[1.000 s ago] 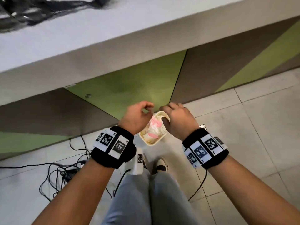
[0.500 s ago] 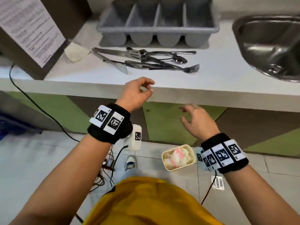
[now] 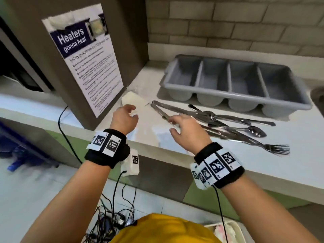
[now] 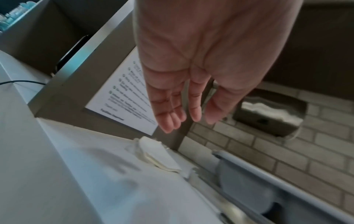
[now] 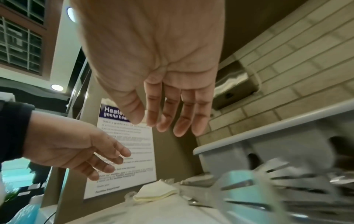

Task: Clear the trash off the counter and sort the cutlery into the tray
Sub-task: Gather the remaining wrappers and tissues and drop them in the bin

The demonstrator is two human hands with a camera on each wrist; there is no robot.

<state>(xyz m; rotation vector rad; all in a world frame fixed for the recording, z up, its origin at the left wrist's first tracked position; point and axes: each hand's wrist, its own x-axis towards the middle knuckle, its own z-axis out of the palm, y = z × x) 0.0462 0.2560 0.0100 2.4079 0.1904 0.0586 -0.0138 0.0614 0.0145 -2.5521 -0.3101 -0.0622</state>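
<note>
A folded cream napkin (image 3: 130, 100) (image 4: 156, 156) (image 5: 156, 193) lies on the white counter (image 3: 149, 123) by the base of the sign panel. My left hand (image 3: 128, 112) (image 4: 182, 119) (image 5: 107, 163) hovers just in front of it, fingers straight, holding nothing. A pile of steel cutlery (image 3: 228, 121), with tongs, spoons and a fork (image 3: 278, 149), lies in front of the grey four-compartment tray (image 3: 235, 81). My right hand (image 3: 172, 126) (image 5: 170, 127) hangs open over the near end of the tongs, empty.
A brown panel with a "Heaters gonna heat" sign (image 3: 84, 57) stands at the counter's left. A sink edge (image 3: 318, 95) shows at far right. A cream bin (image 3: 224, 232) with trash sits on the floor below, beside tangled cables (image 3: 112, 216). A steel dispenser (image 4: 270, 115) hangs on the brick wall.
Both hands let go of the trash over the floor bin, rose to counter height and moved forward; the left now nears the napkin, the right nears the cutlery.
</note>
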